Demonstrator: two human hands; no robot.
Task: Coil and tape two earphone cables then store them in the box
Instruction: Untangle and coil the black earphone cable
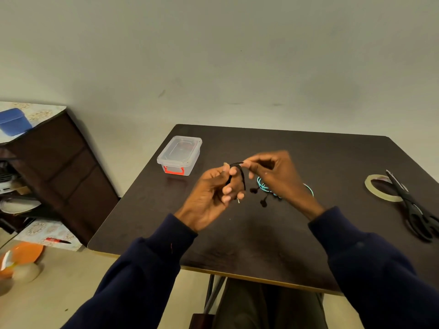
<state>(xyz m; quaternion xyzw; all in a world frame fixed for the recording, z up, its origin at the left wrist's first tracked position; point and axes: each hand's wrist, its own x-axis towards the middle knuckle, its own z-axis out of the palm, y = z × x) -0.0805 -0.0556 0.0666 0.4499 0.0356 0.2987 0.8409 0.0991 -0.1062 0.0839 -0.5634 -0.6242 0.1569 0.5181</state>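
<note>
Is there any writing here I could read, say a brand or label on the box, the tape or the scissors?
No readable text anywhere in this view.
clear box: no label shows.
tape roll: no print shows.
scissors: plain black, no mark shows.
black earphone cable: no marking shows.
blue container, upper left: no text shows.
small red object, lower left: too small to tell.

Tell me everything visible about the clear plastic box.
The clear plastic box is rectangular with rounded corners and see-through walls, its lid on. A red latch sits on its near end. It stands upright near the far-left corner of the dark table, touched by nothing else.
</note>
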